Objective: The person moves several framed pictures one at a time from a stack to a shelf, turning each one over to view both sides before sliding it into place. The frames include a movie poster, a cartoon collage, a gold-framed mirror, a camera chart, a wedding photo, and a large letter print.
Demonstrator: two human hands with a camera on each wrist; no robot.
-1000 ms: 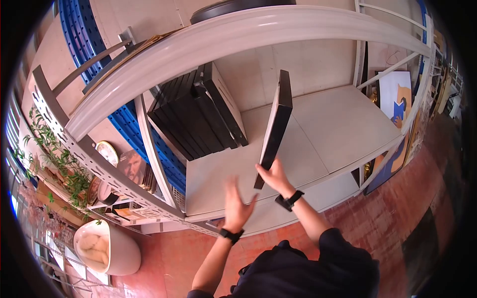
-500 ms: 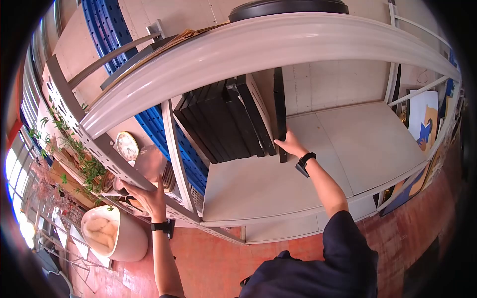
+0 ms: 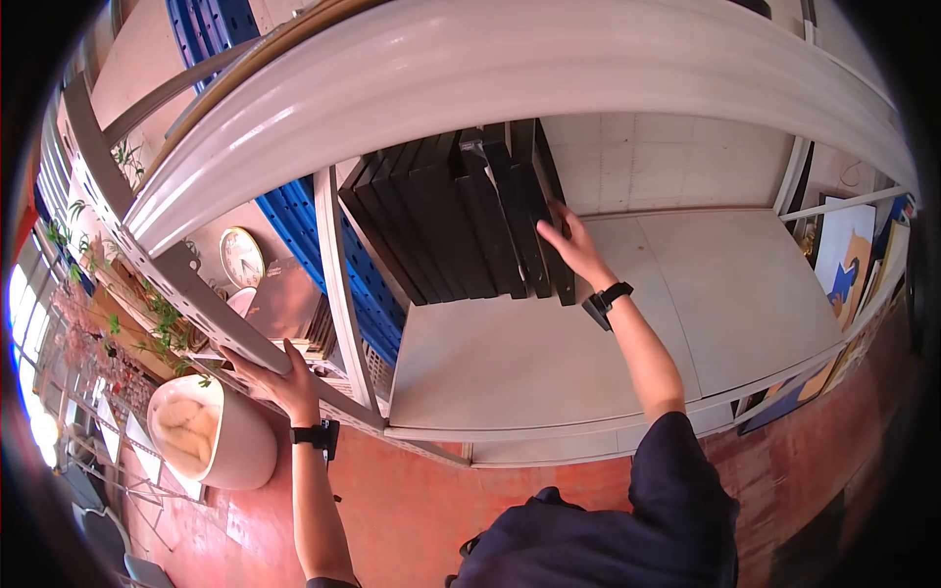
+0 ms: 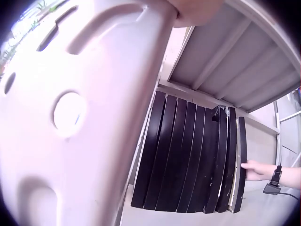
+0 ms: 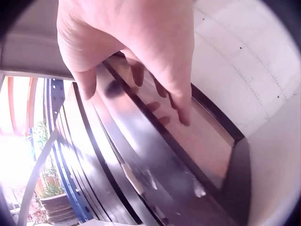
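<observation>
Several black panels (image 3: 421,220) stand on edge, side by side, on the grey shelf (image 3: 510,363). My right hand (image 3: 583,255) is at the outermost black frame (image 3: 544,211) of the row. The right wrist view shows the thumb on one side of that frame's edge and the fairly straight fingers (image 5: 181,110) against its glossy, recessed face, which reflects them. My left hand (image 3: 284,384) holds the white slotted shelf upright (image 3: 211,299) at the left, and only part of this hand shows at the top of the left wrist view.
A thick white beam (image 3: 510,69) crosses above the shelf. Blue perforated posts (image 3: 328,260), a round clock (image 3: 241,257) and leafy plants (image 3: 162,318) are at the left. A white tub-shaped chair (image 3: 221,431) stands on the red floor. Pictures (image 3: 845,255) lean at the right.
The outermost frame has moved left from mid-shelf to the row, with my right hand at it. My left hand has gone from beside the frame to the shelf upright.
</observation>
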